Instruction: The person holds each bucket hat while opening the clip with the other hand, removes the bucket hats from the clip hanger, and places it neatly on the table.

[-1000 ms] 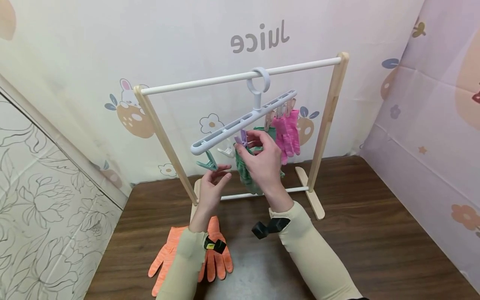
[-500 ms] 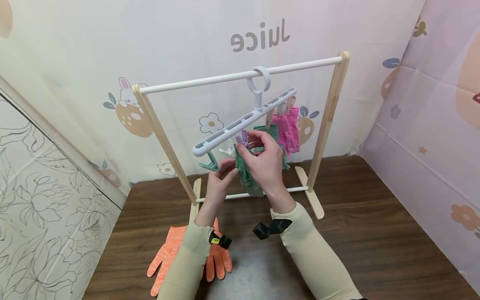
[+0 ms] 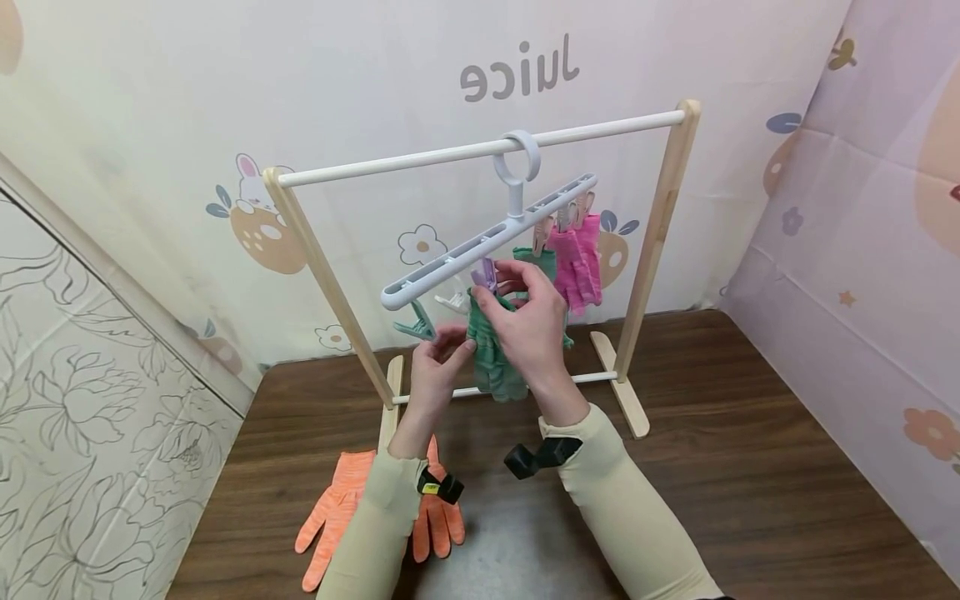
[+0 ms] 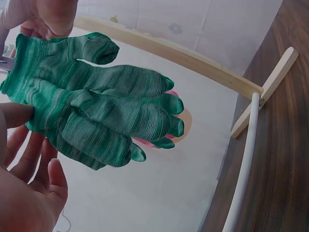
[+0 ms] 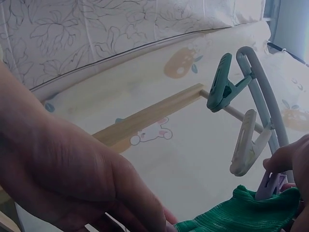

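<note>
In the head view, a green striped glove (image 3: pixel 491 358) hangs fingers down below a purple clothespin (image 3: pixel 486 273) on the grey hanger (image 3: pixel 450 271). My right hand (image 3: pixel 536 329) pinches this clothespin at the glove's cuff; its thumb lies on the clothespin (image 5: pixel 268 186) in the right wrist view. With thumb in front and fingers behind, my left hand (image 4: pixel 26 188) holds the edge of the glove (image 4: pixel 111 106) near the cuff. A teal clothespin (image 3: pixel 417 325) and a white clothespin (image 3: pixel 452 302) hang to the left with nothing in them.
The hanger hooks over the white rod (image 3: pixel 600 133) of a wooden rack (image 3: pixel 660 225). Behind my right hand hang another green glove (image 3: pixel 536 261) and pink gloves (image 3: pixel 576 267) on pale clothespins. Orange gloves (image 3: pixel 330 508) lie on the brown table (image 3: pixel 750 467), partly under my left forearm.
My left hand has moved right, from below the teal clothespin to the green glove's edge. The glove has spread out and turned more to face me. My right hand stays at the purple clothespin.
</note>
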### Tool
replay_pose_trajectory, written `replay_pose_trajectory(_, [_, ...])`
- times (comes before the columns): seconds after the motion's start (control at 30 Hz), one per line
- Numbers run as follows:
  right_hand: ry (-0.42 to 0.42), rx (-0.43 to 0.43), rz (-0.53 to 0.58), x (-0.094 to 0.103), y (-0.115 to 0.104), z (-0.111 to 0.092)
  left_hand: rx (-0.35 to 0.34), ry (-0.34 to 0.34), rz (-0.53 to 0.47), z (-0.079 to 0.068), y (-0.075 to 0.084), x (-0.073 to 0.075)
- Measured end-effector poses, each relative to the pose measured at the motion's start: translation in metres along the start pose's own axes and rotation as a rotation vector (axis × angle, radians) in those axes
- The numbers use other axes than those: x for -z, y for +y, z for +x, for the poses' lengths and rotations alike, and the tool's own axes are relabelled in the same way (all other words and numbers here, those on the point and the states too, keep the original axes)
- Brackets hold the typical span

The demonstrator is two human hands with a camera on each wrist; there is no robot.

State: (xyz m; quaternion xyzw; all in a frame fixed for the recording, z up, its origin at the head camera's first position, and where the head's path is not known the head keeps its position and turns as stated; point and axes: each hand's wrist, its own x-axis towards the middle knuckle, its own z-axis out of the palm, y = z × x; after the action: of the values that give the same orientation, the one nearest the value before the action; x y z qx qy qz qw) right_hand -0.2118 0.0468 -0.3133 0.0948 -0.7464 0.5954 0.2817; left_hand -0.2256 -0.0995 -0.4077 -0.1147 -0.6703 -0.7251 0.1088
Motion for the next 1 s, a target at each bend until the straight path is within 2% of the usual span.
replay_pose_trajectory(0.4, [-0.002, 0.017, 0.016, 0.0026, -0.0009, 0.0031, 0.025, -0.003, 0.032, -0.0044, 0.0037, -0.0043])
replay_pose_trajectory(1.0, [0.029, 0.031, 0.008, 0.0014, -0.0054, 0.0054, 0.020, -0.033, -0.008, -0.0063, 0.0026, -0.0046])
